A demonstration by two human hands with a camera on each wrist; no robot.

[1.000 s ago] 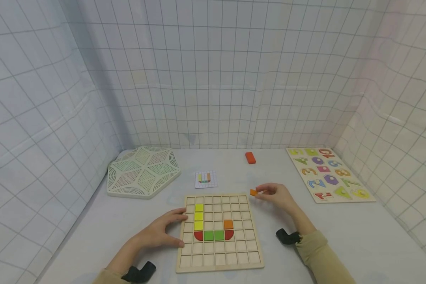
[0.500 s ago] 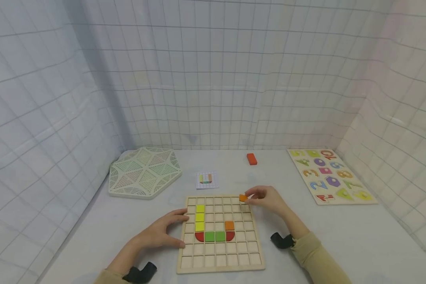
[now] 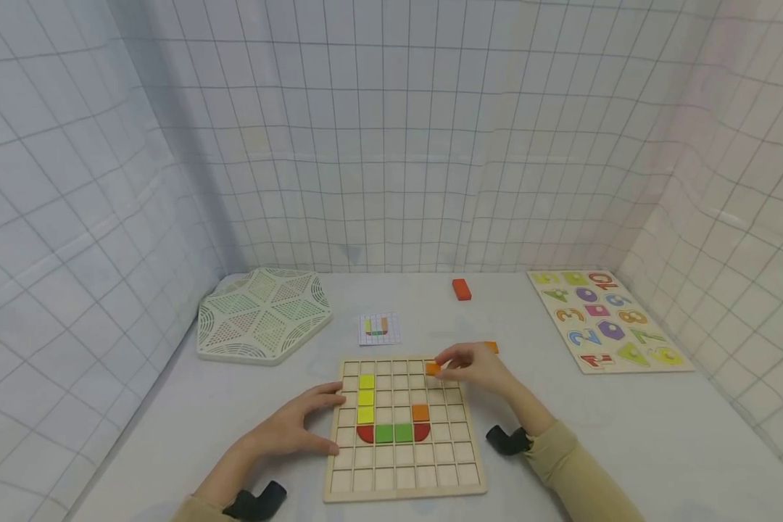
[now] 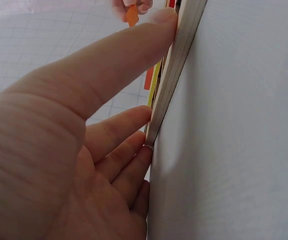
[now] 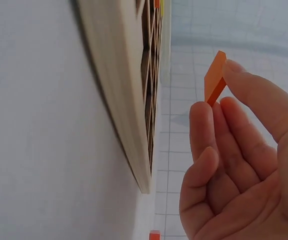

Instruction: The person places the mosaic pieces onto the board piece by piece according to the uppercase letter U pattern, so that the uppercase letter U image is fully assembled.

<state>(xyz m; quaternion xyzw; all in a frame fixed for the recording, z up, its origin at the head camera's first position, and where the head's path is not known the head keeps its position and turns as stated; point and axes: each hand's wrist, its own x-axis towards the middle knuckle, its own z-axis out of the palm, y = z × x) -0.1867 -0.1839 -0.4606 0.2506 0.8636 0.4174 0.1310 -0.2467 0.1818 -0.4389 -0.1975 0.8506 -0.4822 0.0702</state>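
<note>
A square orange tile is pinched between the thumb and fingers of my right hand, over the upper right part of a wooden grid board. In the right wrist view this tile is tilted and clear of the board. Relaxed fingers of my left hand touch the board's left edge, the thumb lower down. On the board, yellow tiles form a column, with red curved pieces and green tiles below and one orange tile at right.
A small pattern card lies behind the board. Beyond my right hand are another orange piece and a red block. A white hexagonal panel rests at the left; a number puzzle lies at the right.
My right hand has carried the orange tile leftward from beside the board to over its upper right cells, revealing an orange piece behind the hand. My left hand stays at the edge.
</note>
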